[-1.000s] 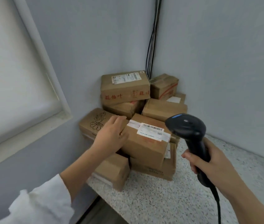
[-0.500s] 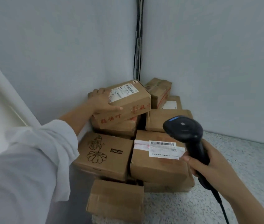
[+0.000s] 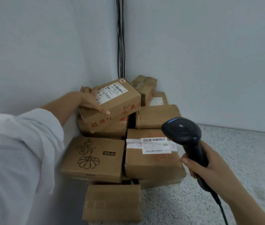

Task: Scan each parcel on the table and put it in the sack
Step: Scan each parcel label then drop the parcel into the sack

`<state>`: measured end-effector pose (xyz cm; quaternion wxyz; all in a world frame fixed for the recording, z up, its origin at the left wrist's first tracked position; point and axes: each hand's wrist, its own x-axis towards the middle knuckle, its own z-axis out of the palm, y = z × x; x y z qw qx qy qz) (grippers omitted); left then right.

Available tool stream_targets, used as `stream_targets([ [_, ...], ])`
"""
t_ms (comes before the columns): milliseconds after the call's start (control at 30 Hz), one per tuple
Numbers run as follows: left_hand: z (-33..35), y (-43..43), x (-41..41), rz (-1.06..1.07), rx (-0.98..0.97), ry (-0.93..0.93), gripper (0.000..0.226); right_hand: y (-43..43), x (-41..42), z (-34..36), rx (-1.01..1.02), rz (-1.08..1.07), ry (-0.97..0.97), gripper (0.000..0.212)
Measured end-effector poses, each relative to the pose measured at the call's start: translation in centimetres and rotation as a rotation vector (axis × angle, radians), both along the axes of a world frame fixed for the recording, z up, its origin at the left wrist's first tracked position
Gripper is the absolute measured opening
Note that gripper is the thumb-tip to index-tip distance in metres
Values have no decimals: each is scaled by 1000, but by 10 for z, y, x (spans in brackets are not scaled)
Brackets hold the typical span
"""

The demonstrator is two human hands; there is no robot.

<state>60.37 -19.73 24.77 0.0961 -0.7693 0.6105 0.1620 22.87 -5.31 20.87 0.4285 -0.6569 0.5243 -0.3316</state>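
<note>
Grips the top box (image 3: pixel 112 103) with the left hand (image 3: pixel 92 101) — thumb on the front face, fingers curled over the far edge. Tilted there, on top of the pile (image 3: pixel 94 156) in the table (image 3: pixel 242 159) corner. Holds the scanner (image 3: pixel 183 135) in the right hand (image 3: pixel 209 169), fingers wrapped round the handle, above the labelled box (image 3: pixel 152 156).

Could slip from such a one-sided grip and knock lower boxes off the edge; could also catch the cable (image 3: pixel 221 207). No sack in view. Cannot read the labels — perhaps too blurred.
</note>
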Motion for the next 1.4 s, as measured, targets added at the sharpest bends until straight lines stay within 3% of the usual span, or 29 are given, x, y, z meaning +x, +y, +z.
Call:
stream_targets([
  [167, 0, 3, 0, 11, 58, -39, 150, 9, -7, -3, 16, -18, -10, 14],
  [500, -18, 34, -28, 109, -326, -47, 137, 24, -32, -5, -5, -28, -22, 15],
  [633, -7, 48, -65, 36, -503, -162, 132, 30, -53, 1, -18, -45, -43, 14],
  [833, 20, 64, -178, -75, -549, -30, 136, 45, -106, 5, -37, -112, -68, 11],
  [1167, -45, 70, -401, -250, -443, 196, 138, 69, -237, -2, -15, -267, -72, 11],
  [1300, -109, 79, -474, -272, -247, 251, 140, 77, -285, -14, 33, -299, -15, 12],
  [1400, -158, 86, -507, -139, -55, 307, 138, 84, -315, -23, 78, -329, -18, 13],
])
